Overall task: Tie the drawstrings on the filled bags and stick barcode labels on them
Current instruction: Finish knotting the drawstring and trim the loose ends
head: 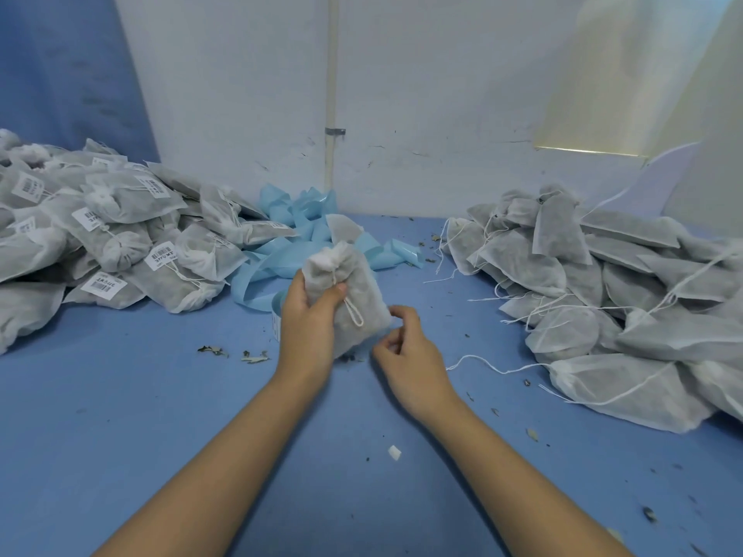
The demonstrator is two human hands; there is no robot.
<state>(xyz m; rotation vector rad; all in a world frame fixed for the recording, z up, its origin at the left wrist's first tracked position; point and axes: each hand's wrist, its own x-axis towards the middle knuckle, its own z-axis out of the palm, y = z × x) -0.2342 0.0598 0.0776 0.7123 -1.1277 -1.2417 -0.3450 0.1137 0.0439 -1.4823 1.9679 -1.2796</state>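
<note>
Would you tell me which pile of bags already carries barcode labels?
The left pile: its bags show white barcode labels; the right pile shows none.

Filled grey bag (364,293), upright, mouth cinched, drawstring (355,314) looped down front, right of labelled pile (100,235)

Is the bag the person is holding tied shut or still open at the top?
Shut: the neck of the bag is bunched tight, and the drawstring loop hangs down its front. The left hand grips it.
</note>
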